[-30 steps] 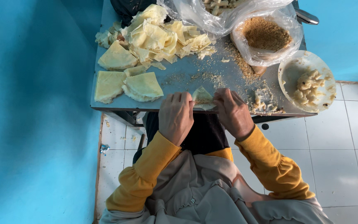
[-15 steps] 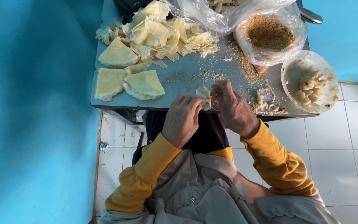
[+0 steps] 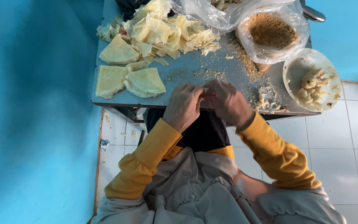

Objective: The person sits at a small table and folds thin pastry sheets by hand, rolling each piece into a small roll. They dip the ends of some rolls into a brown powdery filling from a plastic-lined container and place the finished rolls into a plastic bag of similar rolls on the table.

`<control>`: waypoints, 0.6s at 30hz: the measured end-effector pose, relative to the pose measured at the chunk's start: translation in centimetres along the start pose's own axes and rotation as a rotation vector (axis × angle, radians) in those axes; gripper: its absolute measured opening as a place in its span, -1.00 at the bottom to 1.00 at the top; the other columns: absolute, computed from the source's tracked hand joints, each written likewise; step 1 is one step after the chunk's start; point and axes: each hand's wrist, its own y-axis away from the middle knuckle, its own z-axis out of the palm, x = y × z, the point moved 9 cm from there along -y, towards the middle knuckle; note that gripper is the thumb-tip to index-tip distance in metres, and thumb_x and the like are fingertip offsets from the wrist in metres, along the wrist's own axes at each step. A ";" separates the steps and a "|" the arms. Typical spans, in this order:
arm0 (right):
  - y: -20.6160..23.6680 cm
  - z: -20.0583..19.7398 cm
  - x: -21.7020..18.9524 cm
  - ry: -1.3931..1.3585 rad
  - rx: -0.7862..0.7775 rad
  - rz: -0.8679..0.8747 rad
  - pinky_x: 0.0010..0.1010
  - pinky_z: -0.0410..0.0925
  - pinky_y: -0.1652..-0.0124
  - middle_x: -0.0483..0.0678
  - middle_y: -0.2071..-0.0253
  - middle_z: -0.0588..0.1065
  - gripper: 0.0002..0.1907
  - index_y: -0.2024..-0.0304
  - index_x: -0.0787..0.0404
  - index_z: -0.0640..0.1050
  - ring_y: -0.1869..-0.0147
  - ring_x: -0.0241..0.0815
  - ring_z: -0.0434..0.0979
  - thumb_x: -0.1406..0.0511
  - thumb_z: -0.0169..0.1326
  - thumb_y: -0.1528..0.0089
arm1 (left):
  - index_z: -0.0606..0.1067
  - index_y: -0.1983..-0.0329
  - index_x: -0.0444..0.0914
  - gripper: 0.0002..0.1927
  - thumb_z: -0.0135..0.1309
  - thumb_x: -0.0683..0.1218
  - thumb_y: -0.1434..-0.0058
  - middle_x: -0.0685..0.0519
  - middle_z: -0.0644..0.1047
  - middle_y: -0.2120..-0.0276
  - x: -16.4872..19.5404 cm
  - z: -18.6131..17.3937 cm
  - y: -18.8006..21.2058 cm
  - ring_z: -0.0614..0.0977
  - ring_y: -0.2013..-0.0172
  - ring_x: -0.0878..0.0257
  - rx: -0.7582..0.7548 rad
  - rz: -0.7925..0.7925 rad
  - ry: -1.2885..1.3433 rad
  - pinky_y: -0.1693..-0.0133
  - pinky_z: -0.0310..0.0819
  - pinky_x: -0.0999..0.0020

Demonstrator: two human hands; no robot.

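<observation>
Left hand [image 3: 183,105] and right hand [image 3: 228,101] touching, each grip pinched shut on small pastry piece [image 3: 205,88], folded wrappers [image 3: 129,81] left of grips on counter [image 3: 187,74]

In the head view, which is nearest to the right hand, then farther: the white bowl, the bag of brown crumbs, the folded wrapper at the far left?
From the right hand:
1. White bowl, on its right side.
2. Bag of brown crumbs, farther up the table.
3. Folded wrapper, far left, beyond the left hand.
</observation>
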 end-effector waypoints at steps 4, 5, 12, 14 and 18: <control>-1.3 0.7 2.7 -0.241 -0.084 0.157 -0.37 0.53 0.36 0.01 0.32 0.60 -0.64 -0.05 0.29 0.34 0.31 -0.12 0.68 0.45 0.15 -0.25 | 0.50 0.14 -0.27 -0.82 0.13 -0.24 -0.17 -0.04 0.53 0.23 0.1 0.6 -0.4 0.53 0.11 0.06 -0.035 -0.002 -0.098 0.00 0.42 0.18; -1.3 0.5 2.4 -0.256 -0.047 0.126 -0.41 0.56 0.37 -0.01 0.30 0.60 -0.68 -0.05 0.29 0.33 0.29 -0.15 0.70 0.44 0.12 -0.30 | 0.50 0.11 -0.28 -0.78 0.11 -0.27 -0.16 -0.03 0.52 0.22 0.4 0.9 -0.3 0.53 0.11 0.07 -0.065 0.025 -0.144 -0.01 0.43 0.20; 1.7 0.1 -2.1 0.200 0.118 -0.078 -0.26 0.52 0.33 0.11 0.26 0.58 -0.63 -0.07 0.30 0.35 0.22 0.05 0.64 0.50 0.15 -0.26 | 0.52 0.12 -0.32 -0.68 0.18 -0.21 -0.03 -0.06 0.48 0.19 1.5 -0.1 1.3 0.49 0.05 0.02 0.057 0.170 -0.275 0.02 0.41 0.16; 1.2 0.0 -1.3 0.171 0.113 -0.085 -0.30 0.53 0.31 0.07 0.24 0.58 -0.65 -0.08 0.28 0.33 0.20 -0.02 0.65 0.51 0.14 -0.31 | 0.52 0.20 -0.33 -0.70 0.17 -0.23 0.07 -0.09 0.52 0.23 0.6 0.7 0.2 0.53 0.10 0.00 0.010 0.107 -0.258 0.04 0.41 0.16; -1.4 1.5 3.8 -0.209 -0.153 0.129 -0.34 0.50 0.40 0.03 0.30 0.58 -0.57 -0.13 0.35 0.30 0.33 -0.10 0.66 0.48 0.15 -0.26 | 0.55 0.34 -0.27 -0.95 0.19 -0.21 -0.16 -0.10 0.56 0.36 -3.2 1.7 -2.5 0.58 0.24 -0.01 -0.123 -0.097 0.073 0.07 0.43 0.11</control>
